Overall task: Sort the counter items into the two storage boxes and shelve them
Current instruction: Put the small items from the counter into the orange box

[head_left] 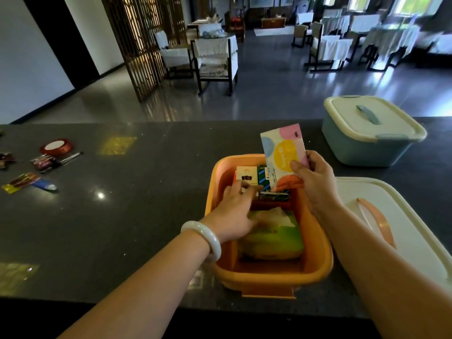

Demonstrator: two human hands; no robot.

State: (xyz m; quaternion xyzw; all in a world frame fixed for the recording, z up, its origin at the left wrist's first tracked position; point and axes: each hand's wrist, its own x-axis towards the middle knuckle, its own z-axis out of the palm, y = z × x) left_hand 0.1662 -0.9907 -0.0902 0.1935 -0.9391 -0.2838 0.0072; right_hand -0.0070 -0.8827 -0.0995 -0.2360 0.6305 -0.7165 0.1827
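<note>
An open orange storage box (315, 270) stands on the dark counter in front of me. Inside lie a green tissue pack (276, 238), a white small box (247, 176) and a green-striped packet (263, 178). My right hand (315, 182) pinches a colourful flat packet (283, 152) upright over the box's far right side. My left hand (234, 214), with a pale bangle on the wrist, reaches into the box and its fingers touch the small white box. A blue storage box (367, 148) with its cream lid on stands at the far right.
The orange box's cream lid (403, 216) lies on the counter to the right. At the far left lie a red ribbon roll (56, 146), a pen (71, 157), wrapped sweets (42, 162), a flat packet (20, 181) and a blue tube (45, 185). Beyond the counter is a dining room.
</note>
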